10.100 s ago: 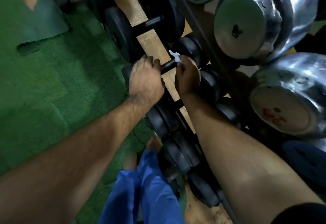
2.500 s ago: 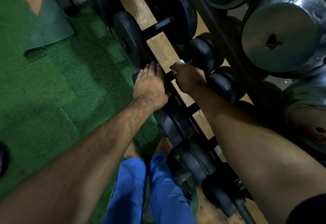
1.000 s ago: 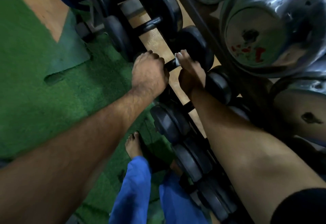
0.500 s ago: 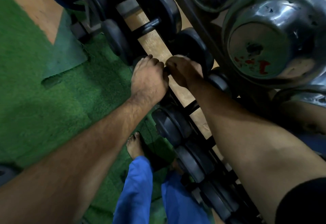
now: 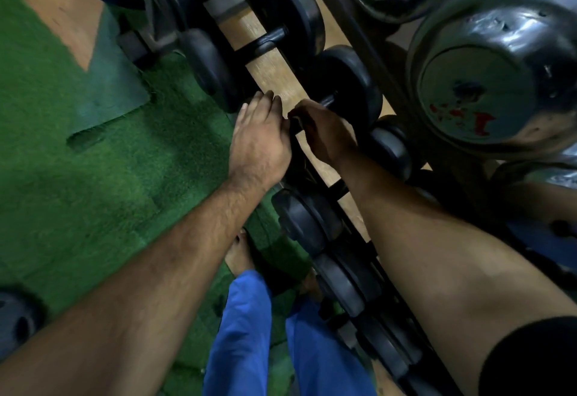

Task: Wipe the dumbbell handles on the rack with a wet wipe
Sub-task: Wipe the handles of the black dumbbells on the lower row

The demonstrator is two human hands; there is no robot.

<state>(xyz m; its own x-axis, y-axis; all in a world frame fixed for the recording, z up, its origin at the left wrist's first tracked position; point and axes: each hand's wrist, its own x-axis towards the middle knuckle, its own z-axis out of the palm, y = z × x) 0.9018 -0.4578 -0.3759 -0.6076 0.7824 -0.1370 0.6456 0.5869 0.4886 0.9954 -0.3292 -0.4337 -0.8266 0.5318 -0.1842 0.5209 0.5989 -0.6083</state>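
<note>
Dumbbell handle lies on the lower rack rail. Right hand curls round it, presumably wiping; the wet wipe is hidden. Left hand rests flat-fingered on the near weight head, apparently steadying it.

Two hands meet at the frame's centre, the left hand at nine o'clock of the right hand. Three chrome dumbbell heads crowd one to three o'clock. Two bare feet stand at six o'clock.
</note>
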